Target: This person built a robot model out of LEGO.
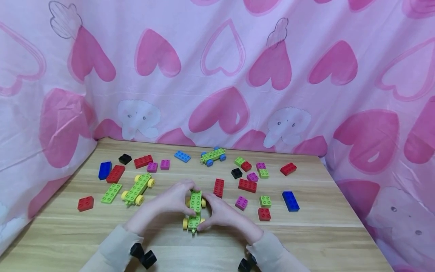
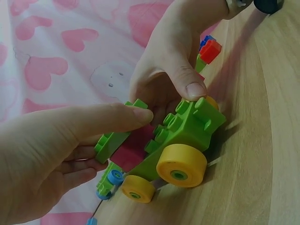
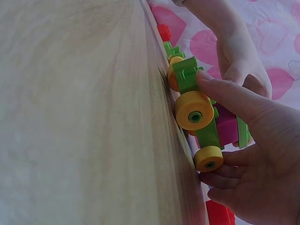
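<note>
Between my hands, a green toy car base with yellow wheels stands lengthwise on the table. A magenta brick sits on its far part, with a green building plate on top. My left hand holds the plate at its left, its thumb lying on the studs. At the other side my right hand grips the car base. Its thumb presses the near end beside the hitch, and its fingers reach along a front wheel. The head view hides the magenta brick under the plate.
Left of my hands stands another yellow-wheeled car base, beside a loose green plate. A blue-wheeled car base is at the back. Loose red bricks, a dark blue brick and several others lie around. A heart-patterned curtain borders the table.
</note>
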A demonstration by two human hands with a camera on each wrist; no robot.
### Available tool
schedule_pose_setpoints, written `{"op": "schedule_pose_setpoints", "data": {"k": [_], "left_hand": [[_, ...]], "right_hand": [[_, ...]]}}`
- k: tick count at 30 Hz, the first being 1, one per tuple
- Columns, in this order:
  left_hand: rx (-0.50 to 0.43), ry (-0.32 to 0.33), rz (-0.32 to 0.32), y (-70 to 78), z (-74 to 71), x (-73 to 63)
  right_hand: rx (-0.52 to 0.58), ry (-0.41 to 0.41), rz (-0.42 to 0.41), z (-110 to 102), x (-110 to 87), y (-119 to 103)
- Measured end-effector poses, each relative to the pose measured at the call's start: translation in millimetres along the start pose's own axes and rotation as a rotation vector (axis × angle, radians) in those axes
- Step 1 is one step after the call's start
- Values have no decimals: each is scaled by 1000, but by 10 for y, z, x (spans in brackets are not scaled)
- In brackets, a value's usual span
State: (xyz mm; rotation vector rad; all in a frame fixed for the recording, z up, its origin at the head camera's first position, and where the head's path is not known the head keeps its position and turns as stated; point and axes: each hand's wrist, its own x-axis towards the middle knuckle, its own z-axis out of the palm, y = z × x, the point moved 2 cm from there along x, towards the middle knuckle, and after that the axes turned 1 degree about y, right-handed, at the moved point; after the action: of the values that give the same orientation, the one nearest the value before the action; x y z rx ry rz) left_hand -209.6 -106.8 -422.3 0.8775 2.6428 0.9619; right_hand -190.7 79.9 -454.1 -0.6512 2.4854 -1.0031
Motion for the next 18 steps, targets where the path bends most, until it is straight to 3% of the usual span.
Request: {"op": "schedule_pose_setpoints", "data": {"k": [18], "left_hand": [[-47,-36,51,-71,-35,-75]], "right_hand": [[-78,-14,-62,-56,-56,-11]]}}
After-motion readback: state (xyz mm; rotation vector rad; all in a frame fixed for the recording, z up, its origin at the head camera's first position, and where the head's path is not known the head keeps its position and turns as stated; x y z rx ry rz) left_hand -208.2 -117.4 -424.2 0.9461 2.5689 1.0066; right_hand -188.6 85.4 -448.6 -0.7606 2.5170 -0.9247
